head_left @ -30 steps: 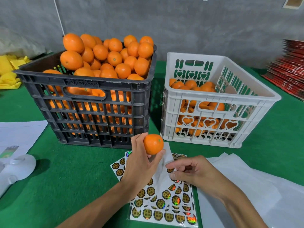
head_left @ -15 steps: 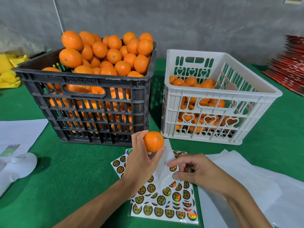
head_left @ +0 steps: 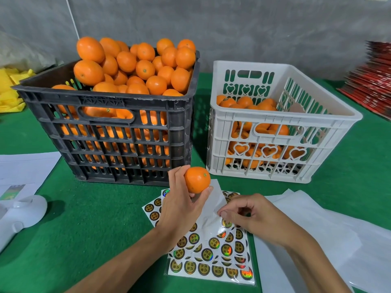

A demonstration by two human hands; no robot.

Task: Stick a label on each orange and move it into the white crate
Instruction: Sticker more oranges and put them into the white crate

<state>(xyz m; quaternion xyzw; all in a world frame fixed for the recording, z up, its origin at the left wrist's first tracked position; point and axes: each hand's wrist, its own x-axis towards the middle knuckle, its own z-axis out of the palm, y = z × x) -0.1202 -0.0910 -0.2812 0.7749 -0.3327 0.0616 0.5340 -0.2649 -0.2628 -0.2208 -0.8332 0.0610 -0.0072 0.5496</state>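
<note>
My left hand [head_left: 182, 205] holds an orange [head_left: 197, 179] above the label sheets [head_left: 213, 252], in front of the gap between the two crates. My right hand [head_left: 246, 216] rests on the sheets with thumb and fingertips pinching at a round holographic label [head_left: 226, 223] beside the bare, curled-up backing. The black crate [head_left: 118, 134] at the left is heaped with oranges. The white crate [head_left: 275, 127] at the right is partly filled with oranges.
A green cloth [head_left: 88, 225] covers the table. White paper sheets [head_left: 330, 233] lie at the right, printed papers [head_left: 23, 172] and a white plastic device [head_left: 19, 216] at the left. Yellow items [head_left: 10, 92] sit far left, red packets [head_left: 372, 77] far right.
My right hand has slid a little along the sheet toward me, its fingertips closing on a label. The orange in my left hand has stayed almost in place.
</note>
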